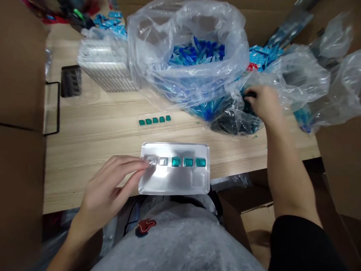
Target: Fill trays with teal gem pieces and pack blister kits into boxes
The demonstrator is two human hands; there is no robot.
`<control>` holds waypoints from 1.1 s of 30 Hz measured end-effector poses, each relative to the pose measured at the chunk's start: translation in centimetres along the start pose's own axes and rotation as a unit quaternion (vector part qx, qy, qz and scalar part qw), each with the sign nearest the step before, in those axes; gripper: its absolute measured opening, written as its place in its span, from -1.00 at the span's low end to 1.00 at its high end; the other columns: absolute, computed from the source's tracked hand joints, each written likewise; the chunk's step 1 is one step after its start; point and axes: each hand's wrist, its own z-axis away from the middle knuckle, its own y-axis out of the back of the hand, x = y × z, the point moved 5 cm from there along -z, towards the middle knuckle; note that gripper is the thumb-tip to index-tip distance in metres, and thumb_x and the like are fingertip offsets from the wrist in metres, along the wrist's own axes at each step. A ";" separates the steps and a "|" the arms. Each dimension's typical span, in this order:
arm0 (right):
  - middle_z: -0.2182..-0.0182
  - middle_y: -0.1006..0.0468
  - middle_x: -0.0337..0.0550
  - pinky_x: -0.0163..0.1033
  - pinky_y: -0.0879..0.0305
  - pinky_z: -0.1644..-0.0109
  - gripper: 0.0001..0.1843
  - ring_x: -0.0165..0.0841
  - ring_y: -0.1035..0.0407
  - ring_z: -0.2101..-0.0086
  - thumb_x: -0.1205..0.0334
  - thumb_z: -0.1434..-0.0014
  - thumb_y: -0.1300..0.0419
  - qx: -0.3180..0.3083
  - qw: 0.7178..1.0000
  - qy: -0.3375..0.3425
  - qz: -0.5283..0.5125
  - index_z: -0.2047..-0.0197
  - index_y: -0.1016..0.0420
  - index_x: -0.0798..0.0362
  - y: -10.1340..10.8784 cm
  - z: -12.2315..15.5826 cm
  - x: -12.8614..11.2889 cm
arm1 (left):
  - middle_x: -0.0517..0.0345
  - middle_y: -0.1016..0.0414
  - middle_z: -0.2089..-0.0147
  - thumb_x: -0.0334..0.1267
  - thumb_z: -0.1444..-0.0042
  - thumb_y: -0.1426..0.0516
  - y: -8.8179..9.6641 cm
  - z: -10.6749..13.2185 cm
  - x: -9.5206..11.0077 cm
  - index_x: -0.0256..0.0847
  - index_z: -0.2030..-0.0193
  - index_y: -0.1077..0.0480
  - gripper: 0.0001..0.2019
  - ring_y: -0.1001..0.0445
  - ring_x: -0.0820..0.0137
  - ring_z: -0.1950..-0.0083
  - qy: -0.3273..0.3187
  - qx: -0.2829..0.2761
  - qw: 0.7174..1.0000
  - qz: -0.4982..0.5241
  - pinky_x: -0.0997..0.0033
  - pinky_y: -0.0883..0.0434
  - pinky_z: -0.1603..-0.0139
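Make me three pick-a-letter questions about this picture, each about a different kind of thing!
1. Where is the left hand?
A) on the tray
B) in a pocket
C) on a box flap

2. How many teal squares lie on the table beyond the tray?
A) two
B) five
C) nine

3. How is the big bag of blue pieces?
A) tied shut
B) open at the top
C) flat and empty

Answers:
1. A, because it rests on the tray's left end.
2. B, because they sit in a row of five.
3. B, because the blue pieces show through its wide mouth.
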 end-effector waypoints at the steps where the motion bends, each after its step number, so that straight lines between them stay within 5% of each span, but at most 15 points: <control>1: 0.57 -0.46 -0.31 -0.29 -0.18 0.25 -0.78 -0.47 -0.28 0.48 0.58 0.05 -0.28 0.051 0.998 -0.014 -0.042 0.39 -0.53 0.06 0.8 0.2 0.3 | 0.18 -0.54 0.17 -0.51 -0.16 -0.14 0.0 0.2 -0.3 -0.14 0.06 -0.44 -0.74 -0.50 0.42 0.15 0.018 0.011 1.000 0.016 0.40 -0.43 0.15; 5: 0.67 -0.34 -0.43 -0.37 -0.18 0.43 -0.85 -0.58 -0.23 0.62 0.44 -0.02 -0.33 0.162 0.940 -0.070 -0.291 0.32 -0.51 0.04 2.3 1.9 0.1 | 0.22 -0.56 0.18 -0.48 -0.17 -0.15 -0.2 0.0 -0.7 -0.09 0.12 -0.49 -0.77 -0.51 0.44 0.13 0.093 0.097 0.986 0.096 0.41 -0.45 0.10; 10: 0.40 -0.53 -0.34 -0.38 -0.40 0.40 -0.71 -0.53 -0.41 0.48 0.16 -0.01 -0.40 0.058 0.860 -0.060 -0.503 0.18 -0.49 -0.04 -1.0 6.2 -9.7 | 0.29 -0.56 0.19 -0.45 -0.19 -0.15 -1.0 -2.8 0.4 0.01 0.09 -0.52 -0.74 -0.52 0.52 0.14 0.129 0.187 0.957 0.180 0.52 -0.46 0.10; 15: 0.34 -0.55 -0.31 -0.33 -0.49 0.37 -0.68 -0.53 -0.41 0.49 0.11 0.00 -0.41 -0.060 0.795 -0.016 -0.603 0.17 -0.49 -0.04 -3.7 10.5 -19.8 | 0.22 -0.57 0.10 -0.32 -0.17 -0.21 -3.0 -5.7 1.5 -0.05 -0.03 -0.46 -0.72 -0.55 0.48 0.14 0.109 0.119 0.944 0.287 0.47 -0.53 0.07; 22: 0.34 -0.53 -0.34 -0.40 -0.46 0.45 -0.76 -0.58 -0.37 0.56 0.24 -0.04 -0.39 -0.076 0.750 -0.024 -0.656 0.21 -0.47 -0.05 -4.6 12.5 -22.3 | 0.26 -0.57 0.25 -0.35 -0.14 -0.23 -3.8 -4.3 1.1 -0.08 0.09 -0.46 -0.80 -0.56 0.54 0.32 0.162 0.090 0.906 0.381 0.59 -0.51 0.26; 26: 0.32 -0.53 -0.32 -0.36 -0.47 0.43 -0.77 -0.55 -0.39 0.54 0.20 -0.07 -0.37 -0.072 0.766 -0.025 -0.638 0.19 -0.47 -0.05 -4.8 13.3 -22.9 | 0.25 -0.53 0.30 -0.32 -0.18 -0.19 -3.8 -3.6 0.8 -0.10 0.15 -0.44 -0.90 -0.55 0.50 0.36 0.159 0.082 0.889 0.421 0.52 -0.53 0.29; 33: 0.11 -0.55 -0.17 -0.15 -0.41 -0.09 -0.81 -0.32 -0.42 0.03 0.29 -0.16 -0.28 -0.045 0.890 0.140 -0.433 0.12 -0.56 -0.05 -2.9 14.1 -24.1 | 0.25 -0.50 0.24 -0.49 -0.05 -0.23 -2.1 -3.9 1.7 -0.11 0.17 -0.42 -0.76 -0.52 0.50 0.17 0.113 0.145 0.946 0.268 0.57 -0.49 0.12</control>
